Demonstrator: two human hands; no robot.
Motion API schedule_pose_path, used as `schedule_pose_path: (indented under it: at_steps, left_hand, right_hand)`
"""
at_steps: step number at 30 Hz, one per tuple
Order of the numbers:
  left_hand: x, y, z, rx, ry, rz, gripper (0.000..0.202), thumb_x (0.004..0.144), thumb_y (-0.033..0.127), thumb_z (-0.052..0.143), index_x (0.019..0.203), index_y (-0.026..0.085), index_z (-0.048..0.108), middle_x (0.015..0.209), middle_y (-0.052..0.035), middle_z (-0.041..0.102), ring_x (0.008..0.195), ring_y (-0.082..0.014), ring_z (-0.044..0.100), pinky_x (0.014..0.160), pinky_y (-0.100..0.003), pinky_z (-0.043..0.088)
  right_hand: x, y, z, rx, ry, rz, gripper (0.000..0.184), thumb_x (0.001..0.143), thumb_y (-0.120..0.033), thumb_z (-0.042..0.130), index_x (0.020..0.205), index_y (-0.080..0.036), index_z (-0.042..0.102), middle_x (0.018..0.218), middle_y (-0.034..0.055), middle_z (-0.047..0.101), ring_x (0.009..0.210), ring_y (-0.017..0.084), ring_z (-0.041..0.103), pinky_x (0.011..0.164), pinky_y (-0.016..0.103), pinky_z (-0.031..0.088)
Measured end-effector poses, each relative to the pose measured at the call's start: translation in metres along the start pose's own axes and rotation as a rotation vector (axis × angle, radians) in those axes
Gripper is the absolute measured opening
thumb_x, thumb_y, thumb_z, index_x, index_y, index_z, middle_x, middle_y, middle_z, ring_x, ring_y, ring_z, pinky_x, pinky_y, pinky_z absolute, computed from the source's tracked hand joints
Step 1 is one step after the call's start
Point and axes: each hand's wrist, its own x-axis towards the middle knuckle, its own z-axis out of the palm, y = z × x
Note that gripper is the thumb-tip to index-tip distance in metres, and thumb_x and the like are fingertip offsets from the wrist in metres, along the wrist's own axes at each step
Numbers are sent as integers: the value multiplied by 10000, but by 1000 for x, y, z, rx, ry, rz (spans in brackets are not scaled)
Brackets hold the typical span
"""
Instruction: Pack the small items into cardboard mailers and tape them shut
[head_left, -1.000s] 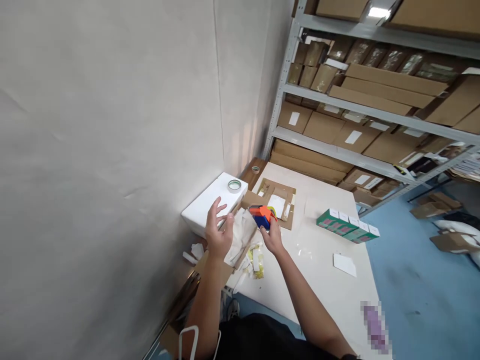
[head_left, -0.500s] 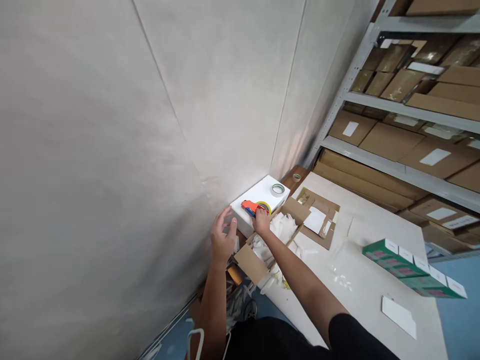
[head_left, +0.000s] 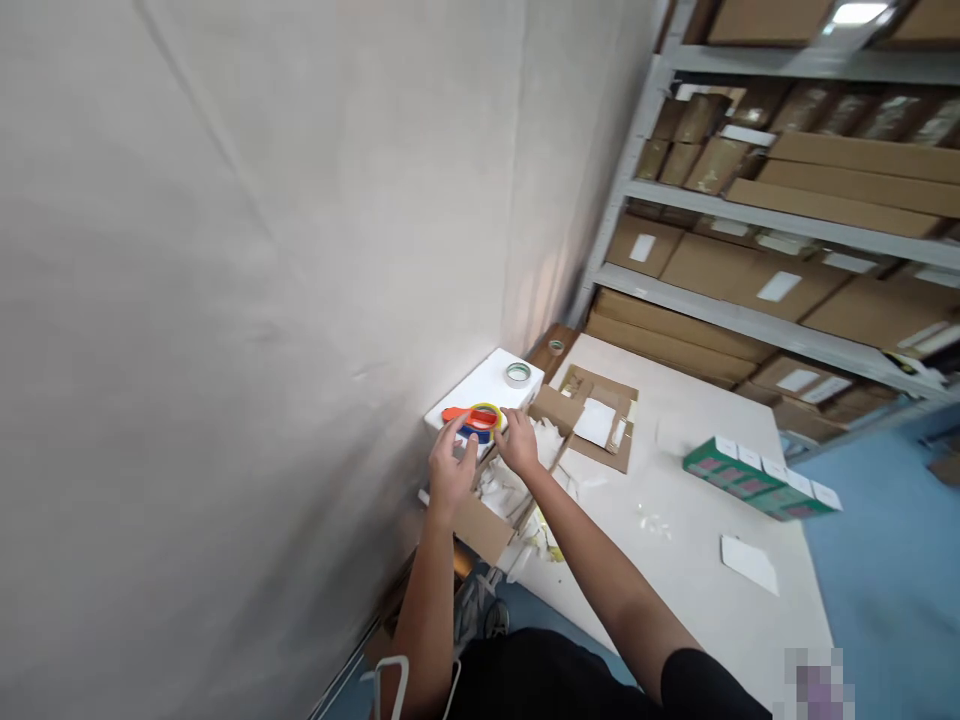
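Orange-and-blue plastic tape dispenser with a yellow roll (head_left: 474,420) has moved. A second ago it was up in the right hand; now it lies flat on the near edge of the white foam box (head_left: 491,385), at 12 o'clock of both hands. Left hand (head_left: 450,472) has come in closer, grip spread, fingertips at the dispenser's near side. Right hand (head_left: 517,450) is at its 3 o'clock rim, fingers extended. Can't tell if that grip pinches it or only rests there.

Risks, my read:
- The dispenser sits right at the foam box's edge, above the open brown cardboard box stuffed with white paper (head_left: 480,527). A nudge from either hand could tip it into that box or down the gap by the wall at 9 o'clock.
- Its blade side isn't visible, so a fingertip could land on it.
- The small clear tape roll (head_left: 517,374), at 1 o'clock on the same foam box, could get knocked.

Hard to see:
- The frame is motion-blurred and the contact points are tiny.
- The left palm faces away.
- The cardboard box's contents sit partly behind the forearms.
- A pixelated patch covers the white table (head_left: 675,570) at its 5 o'clock corner.
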Motion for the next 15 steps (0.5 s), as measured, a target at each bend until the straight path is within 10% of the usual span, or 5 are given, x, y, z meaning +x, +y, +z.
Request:
schedule_pose_path:
  at_steps: [15]
  left_hand:
    - [-36, 47, 220, -260, -652, 15, 407, 970, 303, 599, 1374, 273, 641, 1433, -100, 618, 1307, -243, 602, 1019, -407, 579]
  right_hand:
    - [-139, 140, -169, -131, 428, 484, 461, 950, -262, 574, 1408, -220, 595, 1424, 134, 591, 1347, 278, 538, 1152, 473, 461]
